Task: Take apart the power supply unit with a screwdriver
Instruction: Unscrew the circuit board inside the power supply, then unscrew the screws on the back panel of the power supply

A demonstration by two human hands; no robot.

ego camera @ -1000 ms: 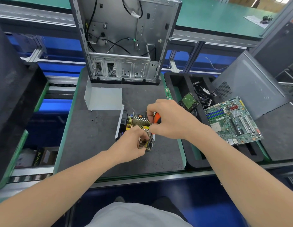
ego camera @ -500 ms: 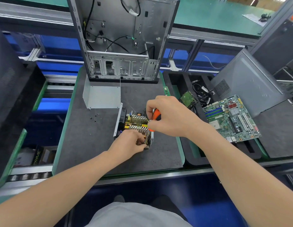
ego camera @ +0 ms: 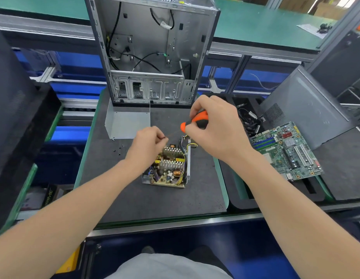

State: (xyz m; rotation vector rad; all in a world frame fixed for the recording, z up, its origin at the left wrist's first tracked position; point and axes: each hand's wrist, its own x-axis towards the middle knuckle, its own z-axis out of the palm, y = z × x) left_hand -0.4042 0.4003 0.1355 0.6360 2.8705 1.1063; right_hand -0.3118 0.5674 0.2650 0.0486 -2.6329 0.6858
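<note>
The opened power supply unit (ego camera: 171,168) lies on the dark grey mat (ego camera: 195,198), its circuit board, heatsinks and copper coil exposed. My right hand (ego camera: 215,129) grips the orange and black screwdriver (ego camera: 195,120) above the unit's far end, and its thin shaft slants left toward my left hand (ego camera: 147,146). My left hand hovers over the unit's far left corner, with fingertips pinching a small dark thing at the screwdriver's tip (ego camera: 165,137), likely a screw. The unit's removed metal cover (ego camera: 128,123) stands behind it.
An empty computer case (ego camera: 153,53) stands upright at the mat's far edge. Loose screws (ego camera: 118,150) lie left of the unit. A black tray (ego camera: 243,200) to the right holds cables and a green motherboard (ego camera: 285,152). A grey side panel (ego camera: 303,109) leans at the far right.
Both hands have lifted off the power supply unit. The screwdriver rose with my right hand, and my left hand moved up to its tip, leaving the unit uncovered.
</note>
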